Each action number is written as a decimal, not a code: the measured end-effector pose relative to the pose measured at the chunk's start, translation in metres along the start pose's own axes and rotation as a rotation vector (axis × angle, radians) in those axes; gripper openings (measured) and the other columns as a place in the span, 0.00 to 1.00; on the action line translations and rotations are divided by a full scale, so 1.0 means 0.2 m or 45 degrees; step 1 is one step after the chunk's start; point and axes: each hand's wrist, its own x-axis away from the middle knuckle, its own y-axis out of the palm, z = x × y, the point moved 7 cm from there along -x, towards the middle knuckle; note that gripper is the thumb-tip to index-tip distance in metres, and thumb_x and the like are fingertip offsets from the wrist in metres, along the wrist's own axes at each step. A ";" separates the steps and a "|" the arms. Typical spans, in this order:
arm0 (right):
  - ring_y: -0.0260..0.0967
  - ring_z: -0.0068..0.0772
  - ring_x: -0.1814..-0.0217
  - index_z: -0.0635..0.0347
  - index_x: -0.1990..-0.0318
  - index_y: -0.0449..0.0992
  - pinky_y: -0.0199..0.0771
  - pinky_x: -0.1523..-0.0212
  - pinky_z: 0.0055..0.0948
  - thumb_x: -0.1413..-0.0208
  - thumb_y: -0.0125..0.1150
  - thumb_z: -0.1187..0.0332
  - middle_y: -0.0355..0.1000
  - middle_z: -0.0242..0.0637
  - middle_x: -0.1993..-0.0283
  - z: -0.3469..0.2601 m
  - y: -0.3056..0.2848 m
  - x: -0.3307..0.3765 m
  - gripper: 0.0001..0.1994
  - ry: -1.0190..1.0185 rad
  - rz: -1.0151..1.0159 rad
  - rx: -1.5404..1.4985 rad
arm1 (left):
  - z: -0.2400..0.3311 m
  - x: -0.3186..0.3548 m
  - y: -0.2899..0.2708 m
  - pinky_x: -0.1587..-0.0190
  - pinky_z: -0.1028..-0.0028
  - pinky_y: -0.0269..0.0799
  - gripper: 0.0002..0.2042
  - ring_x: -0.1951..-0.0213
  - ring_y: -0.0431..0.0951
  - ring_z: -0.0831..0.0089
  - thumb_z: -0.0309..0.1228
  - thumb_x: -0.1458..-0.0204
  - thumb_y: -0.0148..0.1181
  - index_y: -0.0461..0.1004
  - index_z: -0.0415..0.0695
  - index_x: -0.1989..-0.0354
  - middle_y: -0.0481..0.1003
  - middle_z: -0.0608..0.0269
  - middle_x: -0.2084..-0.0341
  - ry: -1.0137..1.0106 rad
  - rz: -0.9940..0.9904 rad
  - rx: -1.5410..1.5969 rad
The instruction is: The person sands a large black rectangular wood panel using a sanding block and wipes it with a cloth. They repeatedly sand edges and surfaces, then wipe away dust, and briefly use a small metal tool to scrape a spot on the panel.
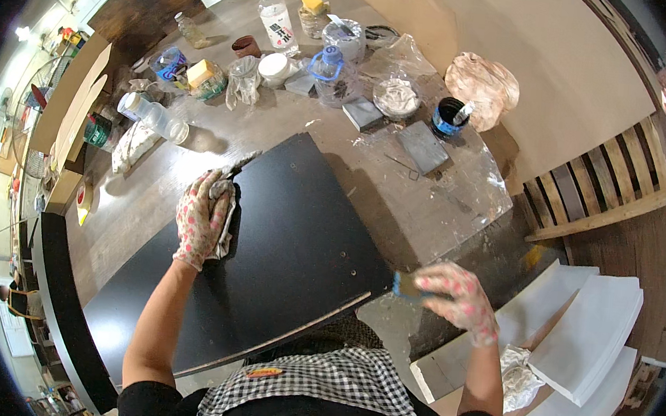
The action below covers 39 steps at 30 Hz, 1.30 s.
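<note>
Black panel [301, 213] is laid flat on the worktable [459, 194], its near edge turned toward the checked apron [296, 381]. Pale cloth [226, 246] is pressed to the panel's upper face, near its far long edge, by the left hand [203, 217], gloved, pink-dotted; fingers are bent over the cloth and closed on it, little gap seen. Small blue-edged block [406, 285] is pinched between thumb and fingers of the right hand [459, 296], likewise gloved, just beside the panel's right-hand corner; whether the panel is touched by it cannot be told. Beyond the panel, a flat grey slab [424, 147] is seen, with a dark tub [447, 123] near it and a blue-handled clear jug [336, 87] farther left.
</note>
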 end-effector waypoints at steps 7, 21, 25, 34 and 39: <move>0.69 0.32 0.47 0.65 0.50 0.76 0.67 0.44 0.31 0.51 0.71 0.69 0.73 0.40 0.48 0.11 -0.06 0.54 0.20 0.524 0.718 -0.614 | 0.56 -0.24 0.21 0.38 0.57 0.61 0.21 0.39 0.66 0.51 0.35 0.50 0.62 0.73 0.46 0.46 0.70 0.51 0.44 0.507 0.017 -0.047; 0.69 0.44 0.52 0.58 0.45 0.71 0.71 0.52 0.38 0.56 0.69 0.76 0.70 0.41 0.53 -0.13 0.27 0.23 0.27 0.195 0.648 0.544 | 1.43 1.13 0.70 0.66 0.62 0.73 0.07 0.67 0.81 0.62 0.36 0.57 0.62 0.77 0.48 0.73 0.78 0.61 0.74 1.301 -1.104 0.334; 0.68 0.46 0.51 0.54 0.42 0.69 0.70 0.52 0.42 0.52 0.67 0.67 0.67 0.43 0.50 -0.27 0.45 0.25 0.27 0.183 0.690 0.692 | 1.17 1.10 0.70 0.61 0.62 0.75 0.07 0.67 0.79 0.57 0.34 0.53 0.60 0.78 0.44 0.70 0.78 0.56 0.71 1.052 -1.088 0.502; 0.67 0.46 0.57 0.60 0.42 0.69 0.71 0.58 0.43 0.51 0.66 0.69 0.66 0.45 0.55 -0.34 0.36 0.19 0.26 0.154 0.773 0.871 | 0.80 1.30 0.77 0.54 0.58 0.71 0.20 0.55 0.76 0.53 0.44 0.39 0.49 0.69 0.43 0.46 0.75 0.47 0.61 0.678 -1.388 0.373; 0.69 0.43 0.55 0.57 0.44 0.71 0.75 0.57 0.39 0.53 0.67 0.67 0.67 0.46 0.54 -0.50 0.83 0.20 0.26 0.109 0.483 0.504 | 0.69 1.35 0.68 0.55 0.61 0.73 0.15 0.57 0.77 0.54 0.38 0.43 0.55 0.73 0.41 0.55 0.78 0.49 0.62 0.663 -1.245 0.623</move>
